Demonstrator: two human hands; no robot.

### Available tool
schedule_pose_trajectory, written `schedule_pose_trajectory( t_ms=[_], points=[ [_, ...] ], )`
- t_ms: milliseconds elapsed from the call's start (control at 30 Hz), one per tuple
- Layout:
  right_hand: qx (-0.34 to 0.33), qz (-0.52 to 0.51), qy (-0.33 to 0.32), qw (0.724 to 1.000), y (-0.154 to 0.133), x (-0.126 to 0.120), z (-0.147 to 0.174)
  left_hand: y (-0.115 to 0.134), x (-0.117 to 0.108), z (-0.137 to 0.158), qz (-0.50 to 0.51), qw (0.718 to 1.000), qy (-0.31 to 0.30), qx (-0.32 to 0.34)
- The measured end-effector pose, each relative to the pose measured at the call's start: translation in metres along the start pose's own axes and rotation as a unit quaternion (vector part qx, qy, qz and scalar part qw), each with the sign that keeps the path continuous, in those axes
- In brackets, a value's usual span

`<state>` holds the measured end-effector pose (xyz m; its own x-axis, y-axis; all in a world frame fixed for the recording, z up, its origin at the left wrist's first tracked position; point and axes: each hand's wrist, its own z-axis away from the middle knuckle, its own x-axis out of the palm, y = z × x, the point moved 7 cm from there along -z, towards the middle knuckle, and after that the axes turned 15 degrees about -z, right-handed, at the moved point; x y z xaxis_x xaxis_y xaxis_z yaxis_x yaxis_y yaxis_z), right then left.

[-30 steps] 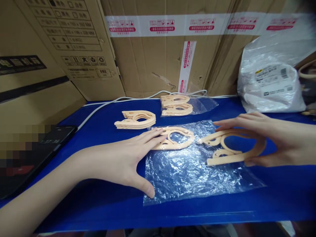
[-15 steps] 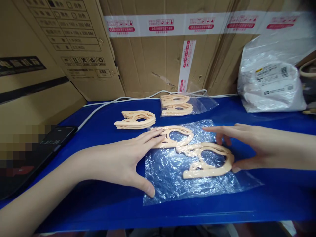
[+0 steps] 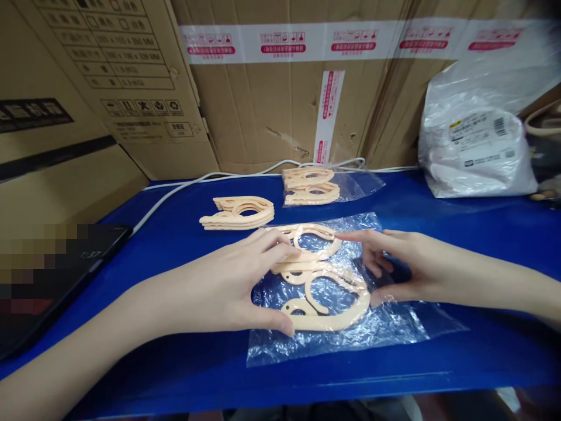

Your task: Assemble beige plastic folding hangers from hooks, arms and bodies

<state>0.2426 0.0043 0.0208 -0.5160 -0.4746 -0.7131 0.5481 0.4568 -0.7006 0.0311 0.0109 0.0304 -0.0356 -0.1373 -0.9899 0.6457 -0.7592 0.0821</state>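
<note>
Two cream folding hangers lie folded side by side at a clear plastic bag (image 3: 390, 327); whether they are inside it or on top, I cannot tell. My left hand (image 3: 232, 280) spans their left ends, fingers over the upper hanger (image 3: 331, 248) and thumb at the left end of the lower hanger (image 3: 324, 323). At their right ends, my right hand (image 3: 403, 263) has its index fingertip against the upper hanger and its thumb beside the lower one's curve. Both hands have thumb and index finger spread apart. The left fingers partly hide the upper hanger.
A stack of folded hangers (image 3: 239, 213) lies behind my left hand. More hangers in a clear bag (image 3: 311, 187) rest farther back. A phone (image 3: 105, 251) is at left, a white cable (image 3: 175, 188) behind. Cardboard boxes (image 3: 263, 105) and a white plastic parcel (image 3: 477, 152) border the blue table (image 3: 184, 362).
The lower hanger has slid left and slightly nearer, its left end now at my left thumb. My right hand has moved left with it, its index fingertip reaching the upper hanger.
</note>
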Motion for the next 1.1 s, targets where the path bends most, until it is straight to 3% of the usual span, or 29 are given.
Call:
schedule_pose_trajectory(
  t_ms=[200, 733, 900, 1100],
  points=[
    [-0.029, 0.025, 0.008, 0.999, 0.0, 0.007, -0.003, 0.003, -0.001, -0.001, 0.007, 1.0, 0.01, 0.019],
    [0.011, 0.004, 0.048, 0.999, -0.003, -0.009, -0.003, 0.003, 0.001, 0.001, 0.008, 1.0, -0.022, 0.008],
    [-0.059, 0.007, 0.082, 0.995, -0.005, -0.01, -0.004, 0.004, 0.0, 0.001, 0.003, 1.0, -0.016, 0.016],
    [-0.136, 0.053, 0.045, 0.988, -0.007, -0.001, -0.004, 0.006, -0.002, -0.001, 0.007, 1.0, -0.005, 0.029]
  ],
)
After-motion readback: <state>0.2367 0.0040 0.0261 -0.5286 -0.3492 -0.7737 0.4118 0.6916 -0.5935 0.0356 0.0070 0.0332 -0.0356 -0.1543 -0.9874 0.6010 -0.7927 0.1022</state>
